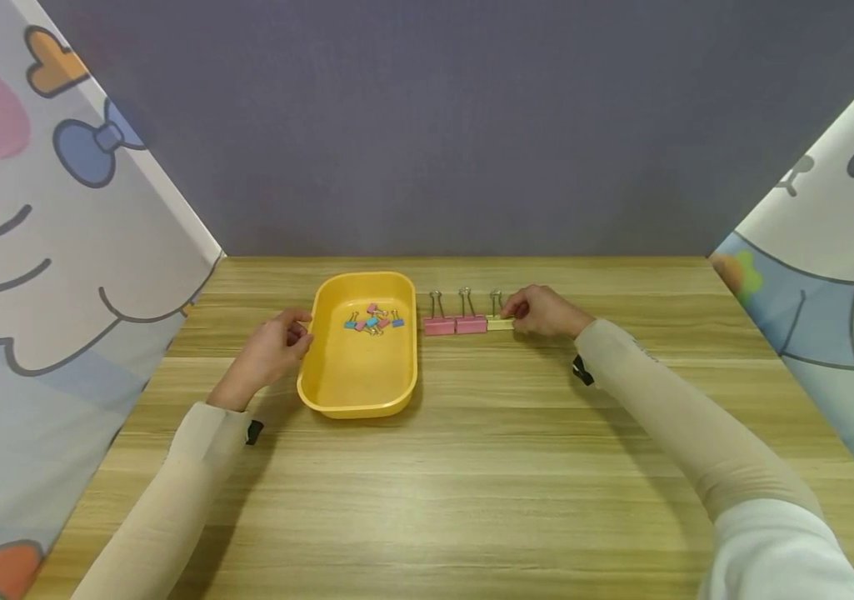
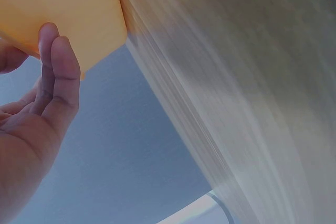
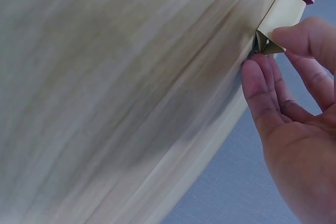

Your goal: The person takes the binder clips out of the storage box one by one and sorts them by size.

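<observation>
In the head view, my right hand (image 1: pixel 542 312) holds the right end of a pale yellow binder clip (image 1: pixel 500 323). Thumb and fingers pinch that end in the right wrist view, the thumb (image 3: pixel 294 38) on the yellow face. Left of it in one row are two pink binder clips (image 1: pixel 439 326), wire handles pointing to the back. My left hand (image 1: pixel 271 348) is at the left side of a yellow tray (image 1: pixel 357 412), fingertips right at its rim. Its fingers (image 2: pixel 65 72) are loosely bent beside the tray wall in the left wrist view.
Several small binder clips (image 1: pixel 372 322) in blue, pink and yellow lie together in the tray's far half. The wooden table (image 1: pixel 471 500) ends at a dark grey wall (image 1: pixel 427 133) behind. Cartoon-printed curtains (image 1: pixel 59 275) hang on both sides.
</observation>
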